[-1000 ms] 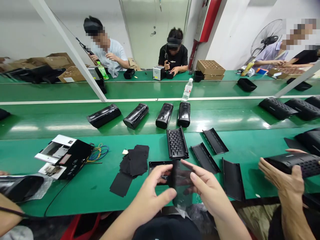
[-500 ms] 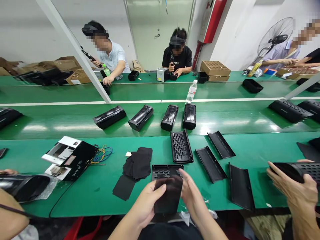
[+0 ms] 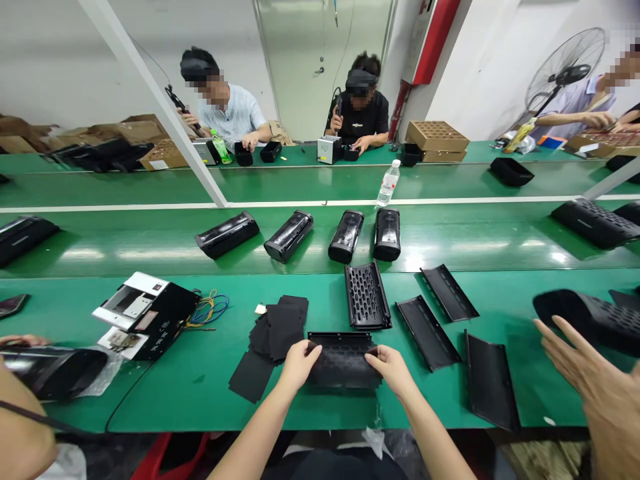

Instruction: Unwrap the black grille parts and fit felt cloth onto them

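A thin, see-through black mesh sheet [image 3: 345, 367] is stretched between my two hands. My left hand [image 3: 299, 363] pinches its left edge, and my right hand [image 3: 391, 367] pinches the right edge. Beneath the sheet lies a slotted black plastic panel [image 3: 340, 337], its upper rim showing and its slots visible through the mesh. Whether sheet and panel touch, I cannot tell. Left of my hands is a loose pile of black sheets [image 3: 286, 328]. Another slotted panel [image 3: 367, 297] rests just beyond, concave side up.
To the right lie several curved black panels [image 3: 493, 380]. A co-worker's hand [image 3: 585, 380] is by a black housing [image 3: 590, 317] at far right. A white-and-black machine [image 3: 147, 313] with wires stands left. Black speaker-like units [image 3: 345, 237] and a water bottle [image 3: 389, 183] are farther back.
The mesh sheet has gone from upright in my left hand to spread over the slotted panel. My right hand has closed on its right edge. The right-hand co-worker's housing has shifted.
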Available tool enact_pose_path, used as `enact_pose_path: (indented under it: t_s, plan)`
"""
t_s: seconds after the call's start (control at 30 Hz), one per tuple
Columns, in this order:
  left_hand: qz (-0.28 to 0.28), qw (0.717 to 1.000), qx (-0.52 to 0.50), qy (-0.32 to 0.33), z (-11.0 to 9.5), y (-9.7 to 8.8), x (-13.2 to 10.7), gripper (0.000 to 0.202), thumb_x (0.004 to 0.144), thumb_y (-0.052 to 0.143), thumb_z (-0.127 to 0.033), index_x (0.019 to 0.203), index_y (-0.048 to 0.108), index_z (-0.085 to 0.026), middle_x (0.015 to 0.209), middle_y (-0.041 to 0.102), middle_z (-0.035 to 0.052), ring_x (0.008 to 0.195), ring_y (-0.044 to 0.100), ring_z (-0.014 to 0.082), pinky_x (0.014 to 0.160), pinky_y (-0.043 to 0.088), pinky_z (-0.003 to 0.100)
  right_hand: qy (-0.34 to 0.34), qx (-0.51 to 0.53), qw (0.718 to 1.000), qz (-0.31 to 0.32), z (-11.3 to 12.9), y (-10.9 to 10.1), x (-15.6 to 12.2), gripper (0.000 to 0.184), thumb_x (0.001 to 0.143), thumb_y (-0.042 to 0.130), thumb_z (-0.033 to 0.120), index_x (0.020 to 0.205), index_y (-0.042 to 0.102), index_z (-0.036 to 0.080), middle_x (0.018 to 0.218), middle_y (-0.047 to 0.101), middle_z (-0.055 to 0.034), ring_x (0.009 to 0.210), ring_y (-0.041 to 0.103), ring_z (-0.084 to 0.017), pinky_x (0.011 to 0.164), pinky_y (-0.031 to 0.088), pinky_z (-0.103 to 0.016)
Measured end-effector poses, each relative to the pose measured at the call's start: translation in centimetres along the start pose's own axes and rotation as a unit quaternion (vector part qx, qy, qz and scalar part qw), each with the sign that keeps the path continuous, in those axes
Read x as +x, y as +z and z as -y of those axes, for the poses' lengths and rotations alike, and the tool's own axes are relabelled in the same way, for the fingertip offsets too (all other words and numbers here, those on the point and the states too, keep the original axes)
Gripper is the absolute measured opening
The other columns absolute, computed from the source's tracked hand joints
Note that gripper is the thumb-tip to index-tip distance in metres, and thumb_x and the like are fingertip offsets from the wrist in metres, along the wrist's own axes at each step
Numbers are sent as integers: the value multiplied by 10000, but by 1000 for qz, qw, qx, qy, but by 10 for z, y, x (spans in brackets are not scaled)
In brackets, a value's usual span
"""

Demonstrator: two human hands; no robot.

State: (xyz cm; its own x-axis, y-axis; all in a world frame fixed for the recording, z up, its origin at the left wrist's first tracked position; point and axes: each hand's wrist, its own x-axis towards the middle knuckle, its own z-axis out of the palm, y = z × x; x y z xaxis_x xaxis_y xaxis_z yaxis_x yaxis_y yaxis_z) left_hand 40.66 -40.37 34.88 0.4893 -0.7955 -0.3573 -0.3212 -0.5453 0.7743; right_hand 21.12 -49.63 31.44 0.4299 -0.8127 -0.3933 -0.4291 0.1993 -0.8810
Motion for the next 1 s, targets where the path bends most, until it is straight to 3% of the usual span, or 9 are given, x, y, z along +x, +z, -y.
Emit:
enact_pose_path:
  t_s: [0.1, 0.2, 0.37, 0.5, 0.67, 0.83, 1.0]
  plan:
    - [-22, 998, 59, -10, 13, 9, 16, 221, 683, 522, -331, 538, 530, -164, 529, 527, 11, 571, 518, 178, 546, 346, 262, -1, -115, 993, -17, -6, 1, 21, 157, 633, 546, 267, 524, 474, 181, 398, 419, 54, 428, 428, -129, 455, 291, -242]
    - [-29, 995, 98, -14, 17, 12, 20, 158, 688, 519, -283, 588, 552, -166, 579, 534, 25, 607, 525, 189, 578, 346, 271, 11, -162, 986, -33, -11, 5, 29, 191, 620, 549, 203, 488, 411, 200, 411, 424, 52, 451, 443, -134, 474, 286, -242]
    - [-42, 990, 134, -7, 17, 10, 12, 129, 705, 506, -239, 800, 570, -179, 805, 542, 52, 775, 531, 189, 703, 363, 269, 43, -233, 970, -59, -21, 6, 26, 129, 662, 551, 286, 651, 449, 208, 542, 517, 3, 577, 526, -193, 511, 307, -260]
    - [-34, 990, 137, -27, 21, 9, 9, 174, 682, 519, -204, 852, 537, -170, 753, 515, 29, 688, 525, 170, 667, 371, 261, 82, -283, 954, -50, -26, 4, 27, 161, 692, 530, 343, 695, 438, 211, 623, 561, -32, 642, 558, -215, 524, 327, -265]
    - [-38, 993, 105, -30, 28, 10, 11, 238, 646, 522, -145, 883, 509, -149, 650, 470, -11, 677, 515, 167, 671, 370, 260, 72, -263, 961, -37, -27, 3, 30, 180, 680, 550, 304, 617, 405, 217, 568, 549, -5, 597, 558, -188, 514, 337, -249]
    - [-40, 998, 44, -36, 33, 6, 10, 270, 656, 514, -219, 915, 484, -149, 565, 417, -66, 540, 485, 125, 587, 378, 241, 53, -225, 972, -36, -25, 1, 22, 180, 691, 534, 335, 636, 411, 216, 453, 478, 49, 475, 509, -149, 472, 336, -234]
    - [-47, 995, -87, -3, 19, -12, -3, 311, 646, 530, -335, 894, 485, -152, 582, 404, -77, 471, 413, 81, 516, 359, 218, -19, -34, 998, -45, -9, -5, 6, 261, 676, 532, 440, 676, 403, 213, 399, 348, 98, 363, 365, -107, 390, 277, -223]
